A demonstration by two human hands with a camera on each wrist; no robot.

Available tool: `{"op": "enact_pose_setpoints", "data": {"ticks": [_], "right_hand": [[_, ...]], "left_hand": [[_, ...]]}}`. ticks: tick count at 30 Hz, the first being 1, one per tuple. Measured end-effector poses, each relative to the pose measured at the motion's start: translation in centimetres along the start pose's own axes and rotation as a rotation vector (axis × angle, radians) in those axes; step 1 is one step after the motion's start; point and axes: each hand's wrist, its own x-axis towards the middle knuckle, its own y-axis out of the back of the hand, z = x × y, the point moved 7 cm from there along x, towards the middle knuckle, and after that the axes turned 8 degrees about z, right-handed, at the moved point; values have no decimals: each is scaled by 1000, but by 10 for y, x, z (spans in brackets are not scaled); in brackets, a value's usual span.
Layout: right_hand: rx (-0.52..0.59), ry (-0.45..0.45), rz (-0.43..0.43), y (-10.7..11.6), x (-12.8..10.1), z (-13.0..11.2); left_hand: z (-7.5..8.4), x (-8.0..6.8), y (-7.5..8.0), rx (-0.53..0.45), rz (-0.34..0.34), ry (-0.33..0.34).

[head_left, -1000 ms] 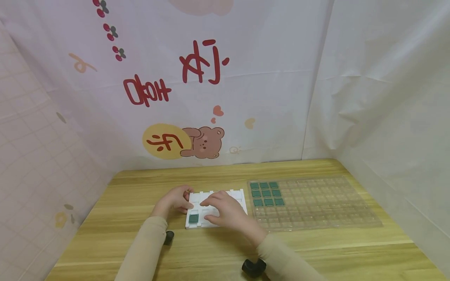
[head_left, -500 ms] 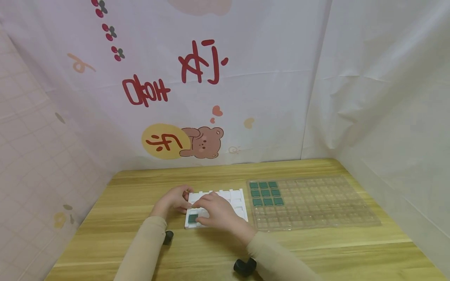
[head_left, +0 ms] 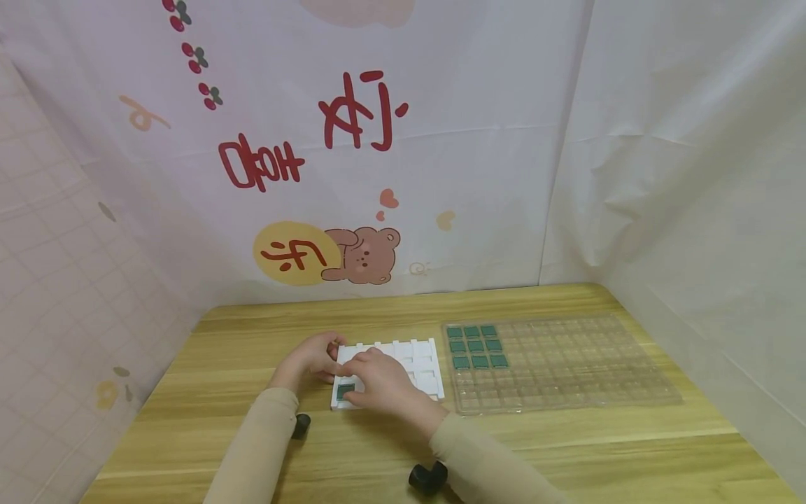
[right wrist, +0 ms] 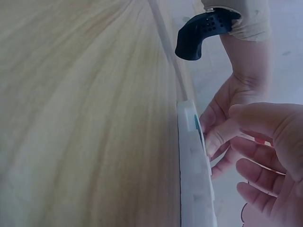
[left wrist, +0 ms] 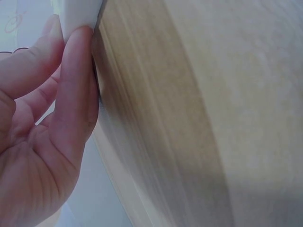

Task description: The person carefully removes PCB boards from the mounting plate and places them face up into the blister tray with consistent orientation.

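Observation:
My left hand [head_left: 317, 355] pinches the left edge of a white compartment tray [head_left: 429, 381]. In the left wrist view, thumb and fingertips press on its white corner [left wrist: 81, 14]. One dark green square chip [head_left: 344, 390] lies in the tray's front left compartment. Over that tray hovers my right hand [head_left: 384, 385], thumb at the chip's right side and fingertips close to my left hand. Its fingers are loosely bent with nothing visible between them in the right wrist view, where the tray [right wrist: 191, 175] shows edge-on.
Right of the white tray lies a clear plastic tray [head_left: 567, 360] with many small compartments. Several green chips [head_left: 476, 346] fill its back left part. Black wrist mounts [head_left: 429, 478] hang under the sleeves. A white printed curtain surrounds the wooden table [head_left: 352, 462].
My right hand has moved left across the white tray, to the green chip, and its thumb and fingers have drawn somewhat closer together. My left hand keeps its place on the tray.

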Motion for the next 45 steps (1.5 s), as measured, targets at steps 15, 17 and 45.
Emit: {"op": "enact_pose_setpoints", "data": {"ticks": [15, 17, 45], "right_hand": [[-88, -23, -20, -11, 3, -2], [-100, -26, -22, -12, 3, -2], [-234, -25, -43, -23, 2, -6]], "left_hand": [[0, 2, 0, 22, 14, -17], [-1, 2, 0, 24, 14, -17], [-1, 1, -1, 2, 11, -31]]}}
